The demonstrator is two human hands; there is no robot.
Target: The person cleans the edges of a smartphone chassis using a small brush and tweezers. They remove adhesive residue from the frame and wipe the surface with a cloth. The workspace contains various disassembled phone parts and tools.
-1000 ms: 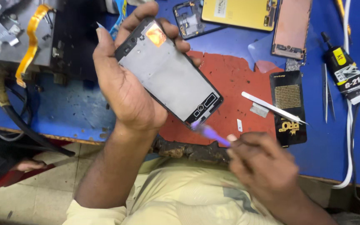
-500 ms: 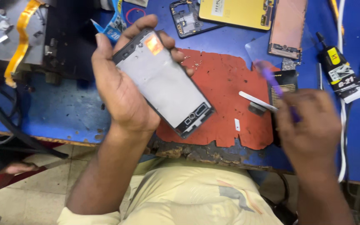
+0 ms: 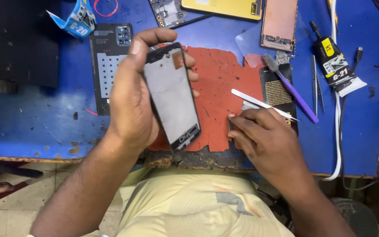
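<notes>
Since half a second ago, the purple brush [image 3: 292,90] lies on the blue table [image 3: 31,123]; right hand [image 3: 266,136], empty, fingers a small part. Left hand [image 3: 134,101] grips the phone frame [image 3: 172,96] upright, screen side viewable.

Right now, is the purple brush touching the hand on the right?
Apart. The head view shows the purple brush lying on the table beyond the right hand, with blue table showing between them.

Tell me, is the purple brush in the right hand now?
No, the purple brush lies on the blue table, apart from the right hand, whose fingers rest on the red mat.
</notes>
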